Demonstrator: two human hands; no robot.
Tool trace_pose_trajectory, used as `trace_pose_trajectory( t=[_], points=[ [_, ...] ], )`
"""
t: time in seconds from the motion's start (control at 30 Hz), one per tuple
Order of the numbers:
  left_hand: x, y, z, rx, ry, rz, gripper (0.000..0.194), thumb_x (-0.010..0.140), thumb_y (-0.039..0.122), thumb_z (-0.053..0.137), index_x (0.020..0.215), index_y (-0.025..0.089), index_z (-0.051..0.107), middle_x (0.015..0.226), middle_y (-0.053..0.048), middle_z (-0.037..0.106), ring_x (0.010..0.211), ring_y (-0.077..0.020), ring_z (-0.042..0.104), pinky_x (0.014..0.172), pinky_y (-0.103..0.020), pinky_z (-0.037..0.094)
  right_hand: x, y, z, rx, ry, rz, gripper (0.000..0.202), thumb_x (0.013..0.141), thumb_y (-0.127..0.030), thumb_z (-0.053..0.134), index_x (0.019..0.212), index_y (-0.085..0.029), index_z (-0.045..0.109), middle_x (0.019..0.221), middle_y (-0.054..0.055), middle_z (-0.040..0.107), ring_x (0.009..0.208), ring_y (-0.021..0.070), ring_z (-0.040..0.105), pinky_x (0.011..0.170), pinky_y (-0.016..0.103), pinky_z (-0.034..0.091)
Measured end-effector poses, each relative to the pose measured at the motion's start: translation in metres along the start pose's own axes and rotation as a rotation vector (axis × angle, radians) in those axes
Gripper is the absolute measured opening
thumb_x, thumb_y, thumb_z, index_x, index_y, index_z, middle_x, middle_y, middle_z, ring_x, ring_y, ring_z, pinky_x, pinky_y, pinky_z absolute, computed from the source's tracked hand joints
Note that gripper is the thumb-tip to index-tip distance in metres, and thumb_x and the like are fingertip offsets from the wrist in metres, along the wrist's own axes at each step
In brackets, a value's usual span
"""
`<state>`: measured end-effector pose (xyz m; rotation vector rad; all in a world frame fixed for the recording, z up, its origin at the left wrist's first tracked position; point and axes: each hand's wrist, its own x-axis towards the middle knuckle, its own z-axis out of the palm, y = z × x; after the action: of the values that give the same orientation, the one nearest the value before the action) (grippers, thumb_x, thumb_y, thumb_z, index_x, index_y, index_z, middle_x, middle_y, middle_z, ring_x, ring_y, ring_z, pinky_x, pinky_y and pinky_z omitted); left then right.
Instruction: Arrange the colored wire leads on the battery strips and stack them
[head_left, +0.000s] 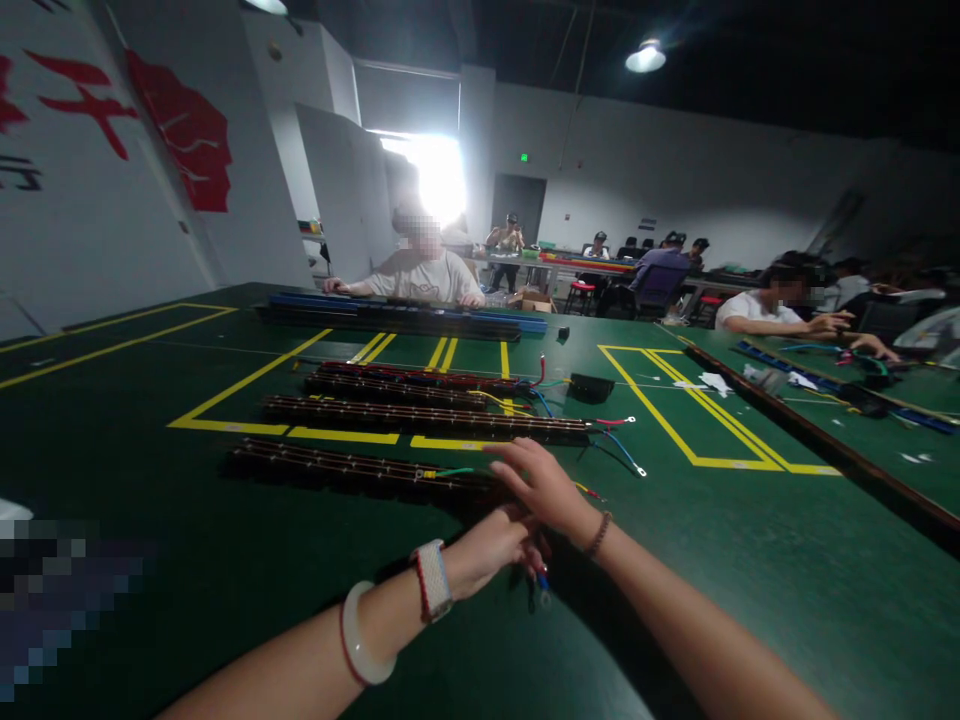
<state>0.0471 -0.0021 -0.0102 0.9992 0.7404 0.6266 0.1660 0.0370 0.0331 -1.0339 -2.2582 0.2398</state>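
Observation:
On the green table, a dark bar with copper-coloured strips (322, 465) lies nearest me, its right end running under my hands. My left hand (506, 540) is bent down at that end, fingers curled around wires; a blue wire end with a ring terminal (544, 590) pokes out below it. Above and partly over it is my right hand (540, 485), its fingers apart, with nothing seen between them. A green wire (454, 471) runs along the bar towards the hands, and a red-tipped wire (592, 492) sticks out to their right.
Behind lie a second bar (427, 415) with red and blue leads and further bars (397, 385). A black block (591, 387) sits beyond. A long dark bar (810, 430) crosses the right side. People sit across the table and at the right; yellow tape (660, 410) marks the surface.

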Motion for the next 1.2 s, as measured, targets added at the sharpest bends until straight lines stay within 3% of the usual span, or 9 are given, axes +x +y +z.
trace_pose_trajectory(
  t=[0.1,0.2,0.37,0.53,0.7,0.83,0.93,1.07,1.2],
  points=[
    [-0.001,0.002,-0.002,-0.058,0.019,-0.021,0.024,0.083,0.035,0.056,0.085,0.011,0.055,0.076,-0.007,0.063,0.062,-0.0115,0.058,0.064,-0.027,0.044,-0.019,0.021,-0.010,-0.088,0.078,0.054,0.027,0.093,-0.032,0.044,0.112,-0.021,0.060,0.090,0.006,0.061,0.085,0.0173,0.055,0.076,0.031,0.045],
    [-0.003,0.005,-0.002,-0.056,0.030,-0.027,0.028,0.083,0.036,0.057,0.083,0.008,0.057,0.079,-0.010,0.063,0.064,-0.0118,0.058,0.067,-0.028,0.044,-0.040,0.044,-0.011,-0.284,0.063,0.070,0.023,0.091,-0.029,0.049,0.107,-0.021,0.063,0.088,0.006,0.062,0.082,0.0179,0.055,0.075,0.031,0.042],
    [-0.005,0.010,0.001,0.113,0.062,-0.025,0.035,0.085,0.042,0.052,0.096,0.009,0.055,0.077,-0.006,0.061,0.053,-0.0079,0.053,0.054,-0.023,0.039,-0.055,0.060,-0.008,-0.463,-0.028,0.049,0.019,0.089,-0.029,0.053,0.102,-0.026,0.067,0.087,0.005,0.063,0.080,0.0177,0.053,0.071,0.030,0.038],
    [-0.002,0.020,-0.003,0.524,0.074,-0.088,0.041,0.087,0.049,0.039,0.079,0.013,0.055,0.053,0.003,0.052,0.033,-0.0053,0.031,0.041,-0.021,0.024,-0.052,0.063,-0.007,-0.407,-0.068,0.010,0.019,0.089,-0.026,0.053,0.101,-0.028,0.068,0.085,0.003,0.061,0.079,0.0161,0.050,0.070,0.028,0.037],
    [-0.011,0.039,-0.006,1.101,0.161,0.006,0.042,0.085,0.040,0.044,0.050,0.018,0.053,0.043,0.000,0.047,0.042,-0.0119,0.043,0.055,-0.026,0.035,-0.054,0.064,-0.007,-0.368,-0.073,-0.008,0.020,0.090,-0.026,0.052,0.102,-0.028,0.068,0.085,0.003,0.060,0.081,0.0157,0.050,0.073,0.029,0.036],
    [-0.019,0.044,-0.005,1.403,0.208,0.218,0.031,0.078,0.033,0.054,0.051,0.018,0.054,0.052,-0.006,0.055,0.054,-0.0194,0.053,0.065,-0.033,0.039,-0.054,0.064,-0.007,-0.361,-0.068,-0.012,0.019,0.090,-0.027,0.053,0.102,-0.028,0.068,0.086,0.004,0.060,0.081,0.0158,0.050,0.073,0.029,0.036],
    [-0.018,0.039,-0.009,1.417,0.197,0.315,0.032,0.078,0.038,0.056,0.052,0.019,0.054,0.055,-0.009,0.056,0.061,-0.0235,0.056,0.069,-0.037,0.041,-0.054,0.064,-0.008,-0.378,-0.066,-0.013,0.019,0.089,-0.026,0.054,0.102,-0.029,0.068,0.086,0.004,0.060,0.080,0.0158,0.049,0.072,0.029,0.036],
    [-0.014,0.032,-0.016,1.364,0.172,0.338,0.039,0.079,0.048,0.053,0.052,0.019,0.052,0.051,-0.007,0.051,0.062,-0.0239,0.056,0.074,-0.039,0.041,-0.054,0.064,-0.008,-0.392,-0.066,-0.016,0.018,0.089,-0.026,0.054,0.101,-0.028,0.068,0.086,0.004,0.060,0.080,0.0162,0.049,0.071,0.029,0.037],
    [-0.014,0.025,-0.011,1.301,0.258,0.388,0.038,0.082,0.046,0.051,0.055,0.020,0.053,0.046,-0.001,0.039,0.055,-0.0217,0.051,0.070,-0.039,0.039,-0.054,0.063,-0.007,-0.366,-0.056,0.001,0.019,0.090,-0.027,0.051,0.100,-0.026,0.068,0.085,0.004,0.061,0.080,0.0165,0.049,0.072,0.029,0.037]
  ],
)
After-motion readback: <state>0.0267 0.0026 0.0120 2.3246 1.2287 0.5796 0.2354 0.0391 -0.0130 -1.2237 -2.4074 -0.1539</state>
